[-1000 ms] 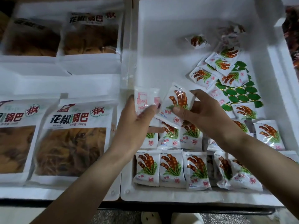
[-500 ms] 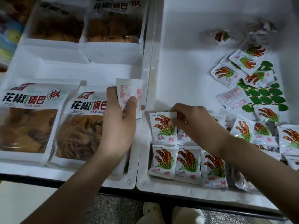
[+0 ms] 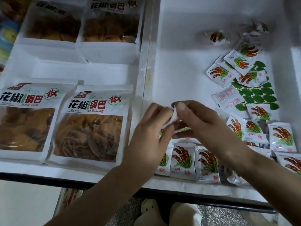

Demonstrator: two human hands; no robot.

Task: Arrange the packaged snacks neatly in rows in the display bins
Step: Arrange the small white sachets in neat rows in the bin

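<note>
Chg vs half a sec ago: your L hand [image 3: 153, 126] was off over the divider, holding the white snack pkt [image 3: 174, 117] alone. Now it's come across and meets your R hand [image 3: 197, 123] over the near-L corner of the white bin [image 3: 179, 66]. R hand has left the pkt it was pressing flat in the 2nd row and takes hold of the same one.

Both hands pinch it: L fingers curled on its L edge, R thumb on its top edge, R fingers curled below. Only a white sliver shows btwn the hands, so can't tell which face is up.

Front row [image 3: 184, 162] of printed pkts lies just below your hands, nearer you. They sit side by side w/ print upright; three show, one partly behind your L wrist. The 2nd row is under your hands, mostly covered.

Loose pile [image 3: 234, 70] sits well beyond your R hand, unsorted, w/ a green-leaf bag [image 3: 257, 95] in it. More overlapping pkts [image 3: 280, 137] lie just R of your R wrist. Big crisp bags [image 3: 92, 124] lie L of your L hand in the next bin, already in rows.

Meaning, as a guess: you're turning or squaring this pkt before it goes into the 2nd row. Task looks early, most pkts not yet lined up.
</note>
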